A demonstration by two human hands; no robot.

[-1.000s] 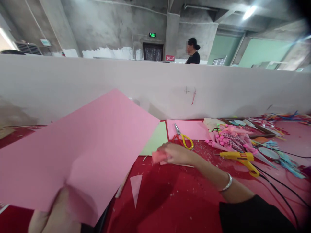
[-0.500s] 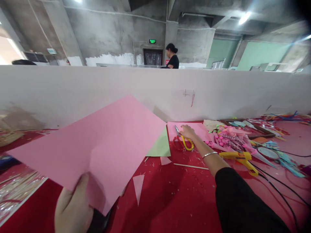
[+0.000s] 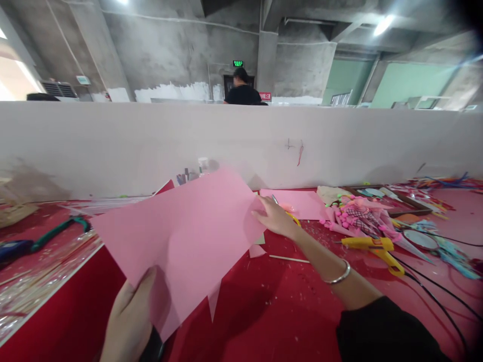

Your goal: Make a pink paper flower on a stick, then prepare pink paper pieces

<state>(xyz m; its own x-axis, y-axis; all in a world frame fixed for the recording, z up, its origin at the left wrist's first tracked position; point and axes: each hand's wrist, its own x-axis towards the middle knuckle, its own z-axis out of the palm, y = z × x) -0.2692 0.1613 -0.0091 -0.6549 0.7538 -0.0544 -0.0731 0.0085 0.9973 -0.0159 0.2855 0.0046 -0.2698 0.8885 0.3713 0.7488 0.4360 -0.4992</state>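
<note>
My left hand (image 3: 130, 317) is closed on the lower edge of a large pink sheet of paper (image 3: 196, 226), which is held up at a slant above the table. At the sheet's right corner is my right hand (image 3: 277, 217), thumb and fingers apart and touching or just over the paper. Whether it pinches the corner I cannot tell. A pair of scissors (image 3: 294, 219) with a yellow handle lies partly hidden behind that hand. Another pink sheet (image 3: 307, 203) lies flat behind the scissors.
A yellow glue gun (image 3: 372, 245) with its cable rests at the right, near a pile of pink pom-pom bouquets (image 3: 352, 213). Pink scraps (image 3: 256, 251) and a thin stick (image 3: 289, 259) lie on the red table (image 3: 279, 311). A white partition (image 3: 151, 141) stands behind.
My right hand has moved left from the scissors to the paper's corner, leaving the scissors lying. The sheet in my left hand has shifted right. The person beyond the partition has moved left.
</note>
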